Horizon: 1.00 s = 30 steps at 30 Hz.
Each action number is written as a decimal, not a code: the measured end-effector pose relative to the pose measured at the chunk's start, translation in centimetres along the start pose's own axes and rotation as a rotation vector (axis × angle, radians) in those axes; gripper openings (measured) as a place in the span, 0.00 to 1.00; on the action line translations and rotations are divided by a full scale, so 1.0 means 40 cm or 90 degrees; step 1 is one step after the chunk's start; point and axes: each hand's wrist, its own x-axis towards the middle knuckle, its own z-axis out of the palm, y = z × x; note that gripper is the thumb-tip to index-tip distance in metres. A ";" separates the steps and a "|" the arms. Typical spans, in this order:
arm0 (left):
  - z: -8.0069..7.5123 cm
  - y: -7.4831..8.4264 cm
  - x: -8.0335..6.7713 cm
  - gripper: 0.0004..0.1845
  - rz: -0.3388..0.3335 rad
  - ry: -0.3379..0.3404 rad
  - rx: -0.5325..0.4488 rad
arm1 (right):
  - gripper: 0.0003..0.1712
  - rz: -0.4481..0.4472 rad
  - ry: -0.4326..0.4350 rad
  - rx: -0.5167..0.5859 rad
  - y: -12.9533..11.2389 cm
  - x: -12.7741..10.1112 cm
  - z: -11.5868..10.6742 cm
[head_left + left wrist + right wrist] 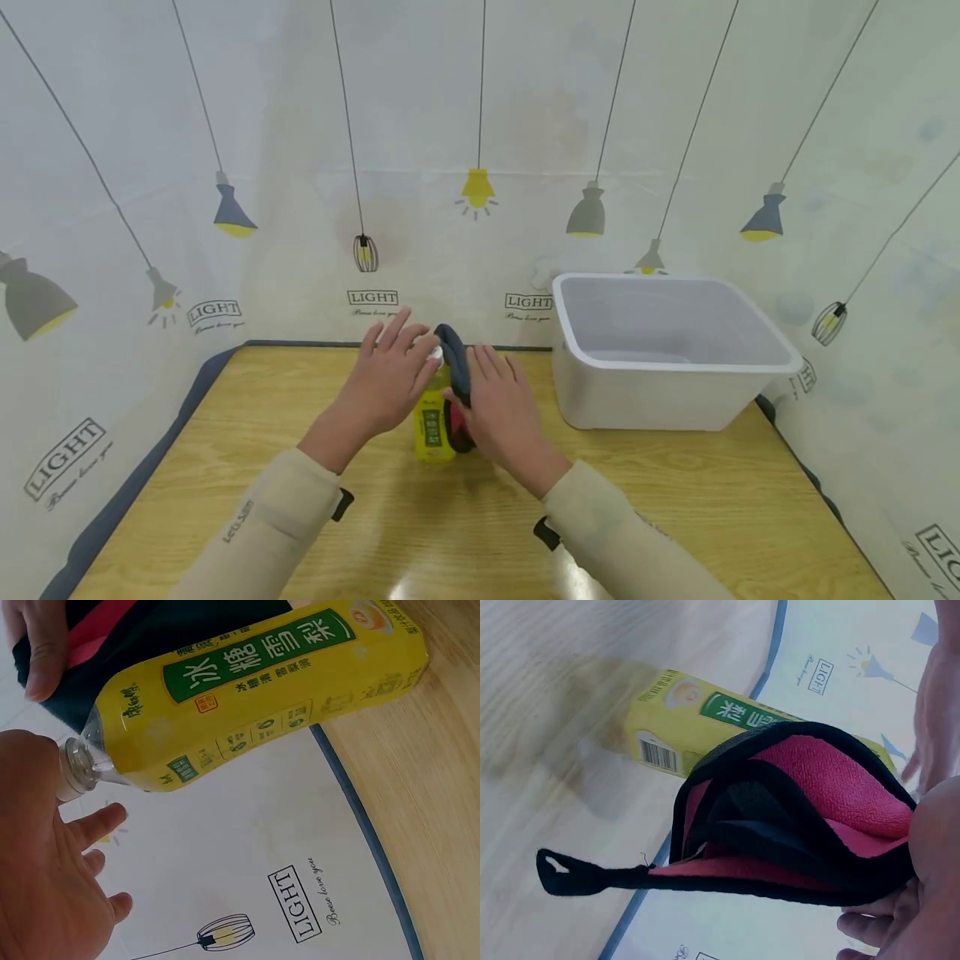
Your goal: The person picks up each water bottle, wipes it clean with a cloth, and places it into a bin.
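At the middle of the wooden table, my left hand lay with its fingers straight and spread, the palm resting against the cap end of the yellow bottle. In the left wrist view the fingers fanned out loosely beside the bottle's neck and curled round nothing. My right hand gripped the cloth, dark on the outside and pink on the inside, pinching its folded edge between thumb and fingers. The cloth draped over the top and the right side of the bottle, touching it, and in the right wrist view its black hanging loop dangled free below the fold. The bottle stood upright on the table between my two hands, its yellow label with a green band facing me. To the right, near the back edge, a white plastic bin stood well apart from the bottle. A pale backdrop printed with hanging lamps closed in the table on three sides.
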 end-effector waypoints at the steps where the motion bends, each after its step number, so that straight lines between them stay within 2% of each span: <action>1: 0.002 0.001 0.001 0.25 -0.003 -0.004 -0.002 | 0.43 -0.003 -0.003 -0.007 -0.004 0.002 -0.003; 8: 0.018 0.000 0.006 0.26 -0.009 -0.014 -0.012 | 0.46 -0.018 -0.027 -0.024 -0.027 0.010 0.008; 15: 0.028 0.001 0.008 0.26 -0.026 -0.030 -0.078 | 0.47 -0.015 -0.038 -0.033 -0.028 0.012 0.022; 19: 0.024 0.001 0.007 0.26 -0.030 -0.031 -0.090 | 0.49 -0.001 -0.055 -0.028 -0.023 0.008 0.037; 25: 0.025 -0.004 0.003 0.26 -0.024 -0.029 -0.081 | 0.51 -0.003 -0.050 -0.069 -0.014 -0.014 0.104; 30: 0.030 -0.002 0.004 0.25 -0.018 -0.024 -0.079 | 0.49 -0.001 -0.083 -0.069 -0.014 -0.035 0.175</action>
